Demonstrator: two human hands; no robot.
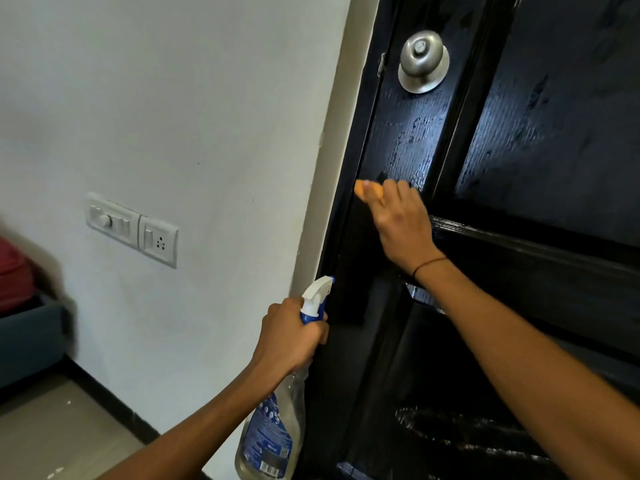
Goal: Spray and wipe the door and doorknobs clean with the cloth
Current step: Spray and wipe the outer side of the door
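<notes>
Black and glossy, the panelled door (519, 140) fills the right side of the view, its paint streaked with wet patches that catch the light below the knob and on the recessed upper panel. A brushed-metal round doorknob (423, 61) sits high on the door's left stile, close to the latch edge, untouched and well above both hands.

The right hand (403, 221) reaches up to the stile below the knob and presses an orange cloth (369, 189) against the wet surface. Only a small bunched corner of the cloth shows past the fingers; these are curled over it, though the hand is motion-blurred, so how tightly they close is hard to judge. A thin dark band circles that wrist.

The left hand (291, 336) is lower, near the door's edge, with its fingers wrapped firmly round the neck of a spray bottle (273, 424). The bottle is clear plastic with a blue printed label and hangs down from the grip. Its white and blue trigger head (317, 294) points up towards the door, just beside the dark edge without clearly touching it.

To the left, a white wall (173, 98) carries a white switch and socket plate (133, 228). At the far left edge is something red above a grey-blue piece of furniture, too blurred to name. Pale floor tile (52, 438) meets a dark skirting strip along the base of the wall.
</notes>
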